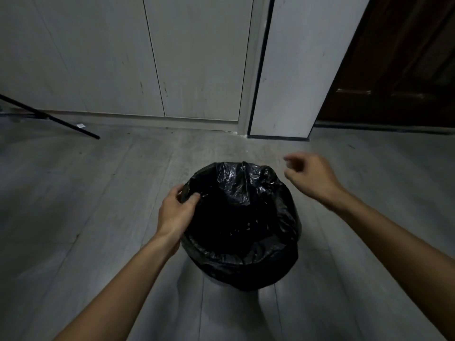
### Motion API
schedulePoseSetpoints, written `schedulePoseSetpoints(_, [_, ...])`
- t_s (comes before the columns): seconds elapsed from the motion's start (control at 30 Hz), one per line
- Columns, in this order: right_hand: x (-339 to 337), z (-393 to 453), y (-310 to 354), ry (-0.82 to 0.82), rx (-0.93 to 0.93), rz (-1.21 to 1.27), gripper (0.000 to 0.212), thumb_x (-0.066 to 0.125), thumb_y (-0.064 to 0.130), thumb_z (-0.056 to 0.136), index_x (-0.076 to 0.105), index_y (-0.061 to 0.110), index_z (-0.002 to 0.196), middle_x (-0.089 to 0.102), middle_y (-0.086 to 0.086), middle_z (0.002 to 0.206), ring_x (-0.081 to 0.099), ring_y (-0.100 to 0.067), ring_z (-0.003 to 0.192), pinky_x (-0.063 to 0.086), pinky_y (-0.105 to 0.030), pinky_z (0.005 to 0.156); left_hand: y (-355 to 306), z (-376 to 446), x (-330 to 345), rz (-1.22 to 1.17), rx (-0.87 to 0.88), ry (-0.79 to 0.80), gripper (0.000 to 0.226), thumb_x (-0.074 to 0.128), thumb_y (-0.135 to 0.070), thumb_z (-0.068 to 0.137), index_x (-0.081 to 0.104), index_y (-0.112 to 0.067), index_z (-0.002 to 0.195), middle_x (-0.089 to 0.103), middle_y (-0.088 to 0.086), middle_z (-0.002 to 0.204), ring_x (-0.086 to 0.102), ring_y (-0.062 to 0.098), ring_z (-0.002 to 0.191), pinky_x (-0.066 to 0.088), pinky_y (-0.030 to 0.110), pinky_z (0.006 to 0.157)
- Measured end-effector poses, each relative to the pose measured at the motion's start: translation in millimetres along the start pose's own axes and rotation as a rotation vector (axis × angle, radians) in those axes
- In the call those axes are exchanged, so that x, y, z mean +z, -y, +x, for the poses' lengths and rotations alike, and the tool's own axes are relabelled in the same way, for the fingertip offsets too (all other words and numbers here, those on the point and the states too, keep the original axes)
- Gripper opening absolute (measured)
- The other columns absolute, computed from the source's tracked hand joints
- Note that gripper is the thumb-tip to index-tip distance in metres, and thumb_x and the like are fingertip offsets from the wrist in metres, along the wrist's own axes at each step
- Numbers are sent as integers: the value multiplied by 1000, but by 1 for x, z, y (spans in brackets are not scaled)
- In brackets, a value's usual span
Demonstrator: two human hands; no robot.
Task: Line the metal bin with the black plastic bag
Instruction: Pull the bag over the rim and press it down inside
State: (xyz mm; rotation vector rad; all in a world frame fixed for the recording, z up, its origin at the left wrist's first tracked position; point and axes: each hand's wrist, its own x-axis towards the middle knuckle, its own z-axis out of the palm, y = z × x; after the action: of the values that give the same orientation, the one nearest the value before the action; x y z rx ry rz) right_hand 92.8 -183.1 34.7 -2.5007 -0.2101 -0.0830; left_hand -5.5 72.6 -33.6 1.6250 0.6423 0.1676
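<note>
Grey floorboards point(98, 193) run up to pale cabinet doors point(123, 57), and the bin point(221, 283) stands mid-floor, almost hidden under the black bag point(246, 198) folded over its rim. Our left hand point(176, 212) pinches the bag at the rim's left edge; our right hand point(310, 177) hovers loosely curled beside the far right edge, holding nothing. We judge we are at the last tidying: next, tug the far fold snug. Only a black rod point(49, 118) lies nearby, well clear.
</note>
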Motion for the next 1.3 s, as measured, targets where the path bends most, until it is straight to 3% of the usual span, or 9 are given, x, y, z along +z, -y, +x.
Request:
schedulePoseSetpoints(0.1, [16, -23, -27, 252, 292, 61, 66, 71, 32, 79, 50, 13, 138, 65, -10, 122, 64, -25, 106, 53, -38, 93, 4, 0, 2, 19, -36, 22, 36, 66, -15, 84, 60, -27, 118, 71, 1, 107, 70, 22, 96, 55, 45, 93])
schedulePoseSetpoints(0.17, [30, -31, -33, 373, 397, 151, 49, 73, 23, 74, 64, 13, 121, 72, -11, 104, 69, -24, 89, 57, -37, 77, 8, 1, 1, 25, -50, 31, 37, 61, -6, 81, 61, -28, 111, 72, 4, 103, 70, 25, 93, 57, 48, 90])
schedulePoseSetpoints(0.3, [48, -26, -26, 265, 367, -76, 21, 73, 19, 68, 61, 11, 83, 64, -11, 85, 66, -31, 83, 51, -33, 62, 12, 1, 1, 41, -76, 58, 35, 54, 4, 81, 62, -19, 106, 72, 13, 101, 70, 30, 90, 59, 49, 85])
schedulePoseSetpoints(0.47, [56, -14, -11, 178, 302, -259, 23, 72, 24, 73, 52, 14, 77, 64, -10, 89, 62, -32, 80, 45, -30, 63, 8, -1, 1, -29, -120, 67, 28, 50, 8, 81, 68, -7, 95, 75, 18, 91, 73, 30, 79, 61, 36, 69])
schedulePoseSetpoints(0.57, [61, -14, -14, 160, 299, -268, 24, 73, 26, 74, 54, 13, 84, 67, -10, 97, 63, -31, 83, 45, -29, 65, 9, -3, 0, -74, -189, 77, 22, 55, 1, 84, 67, -2, 102, 74, 20, 94, 71, 34, 87, 58, 40, 76])
schedulePoseSetpoints(0.8, [29, -16, -40, 202, 534, 585, 41, 59, 53, 82, 72, 14, 84, 71, 1, 70, 66, -13, 59, 53, -24, 55, 9, 2, -6, -102, -74, -2, 18, 71, -37, 83, 73, -21, 92, 77, -5, 80, 72, 6, 71, 50, 23, 61])
schedulePoseSetpoints(0.9, [32, -18, -51, 289, 605, 655, 17, 59, 25, 89, 65, 17, 75, 57, -1, 63, 51, -12, 47, 46, -19, 43, -1, 10, -6, -98, 1, -17, 13, 67, -38, 87, 73, -27, 91, 74, -12, 84, 69, 1, 76, 48, 16, 62])
schedulePoseSetpoints(1.0, [47, -18, -56, 347, 638, 674, 23, 62, 5, 84, 57, 14, 64, 53, 1, 48, 47, -10, 40, 41, -17, 39, -9, 17, -2, -54, 44, 44, 19, 65, -39, 89, 74, -25, 97, 74, -9, 95, 69, 2, 86, 48, 15, 70])
schedulePoseSetpoints(1.3, [66, 3, -59, 216, 615, 709, 28, 65, 11, 84, 65, 12, 56, 63, -1, 52, 60, -15, 51, 49, -24, 51, -9, 36, -2, -9, -63, 133, 37, 56, -51, 91, 75, -20, 95, 79, -5, 86, 74, 10, 82, 53, 24, 77])
